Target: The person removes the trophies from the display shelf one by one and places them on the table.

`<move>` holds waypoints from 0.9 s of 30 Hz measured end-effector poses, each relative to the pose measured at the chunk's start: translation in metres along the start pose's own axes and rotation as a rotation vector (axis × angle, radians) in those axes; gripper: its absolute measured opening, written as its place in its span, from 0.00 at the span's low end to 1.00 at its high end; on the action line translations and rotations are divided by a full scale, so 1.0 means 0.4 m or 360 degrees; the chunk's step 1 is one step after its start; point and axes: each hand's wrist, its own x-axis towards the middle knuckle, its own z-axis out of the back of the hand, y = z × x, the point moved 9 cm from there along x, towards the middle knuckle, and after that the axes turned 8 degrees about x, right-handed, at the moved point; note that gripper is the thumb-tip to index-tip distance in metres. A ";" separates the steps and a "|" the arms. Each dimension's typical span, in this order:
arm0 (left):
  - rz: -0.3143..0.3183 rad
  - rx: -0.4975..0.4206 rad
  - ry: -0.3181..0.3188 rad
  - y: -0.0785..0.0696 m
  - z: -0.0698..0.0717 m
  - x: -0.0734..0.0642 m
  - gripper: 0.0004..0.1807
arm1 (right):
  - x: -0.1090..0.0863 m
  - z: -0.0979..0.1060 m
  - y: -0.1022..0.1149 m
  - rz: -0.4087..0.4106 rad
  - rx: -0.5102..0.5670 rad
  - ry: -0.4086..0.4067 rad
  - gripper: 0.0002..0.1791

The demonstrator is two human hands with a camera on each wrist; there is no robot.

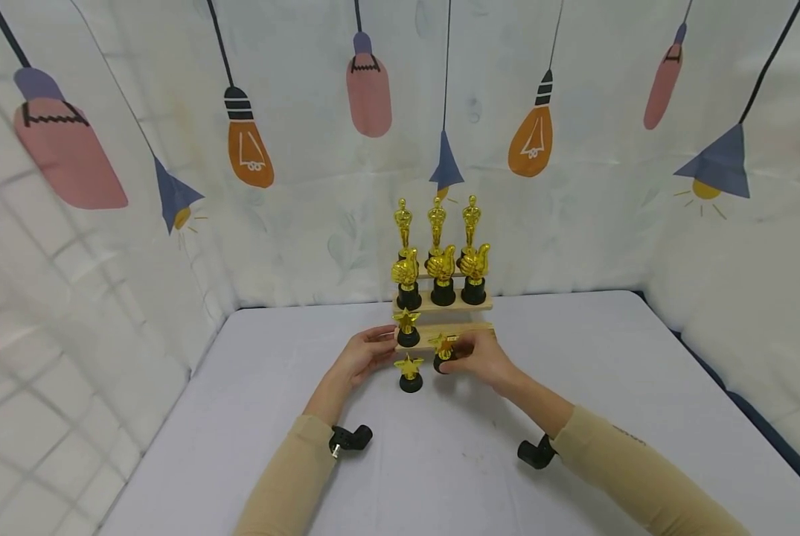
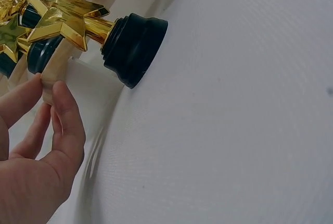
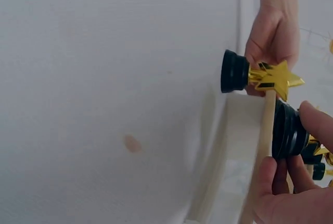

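A tiered wooden display stand [image 1: 469, 327] carries small gold trophies on black bases. My left hand [image 1: 365, 356] pinches the left end of its lowest step [image 2: 57, 65] between thumb and fingers. On that step, by the left hand, is one star trophy [image 1: 407, 327]. My right hand [image 1: 483, 359] grips a second star trophy [image 1: 443, 345] by its black base [image 3: 289, 130], right at the front edge of the lowest step. A third star trophy [image 1: 410, 374] stands upright on the table in front of the stand, between the hands.
Thumbs-up trophies [image 1: 443, 274] fill the middle step, and figure trophies [image 1: 436, 223] line the top step behind them. The white-covered table [image 1: 292, 342] reaches back to a curtain [image 1: 306, 246] printed with lamps. Each wrist wears a black camera [image 1: 353, 438].
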 end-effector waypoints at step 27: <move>0.0004 -0.0040 0.0020 0.003 -0.003 0.003 0.26 | -0.007 -0.038 -0.066 -0.0125 0.0048 -0.0081 0.21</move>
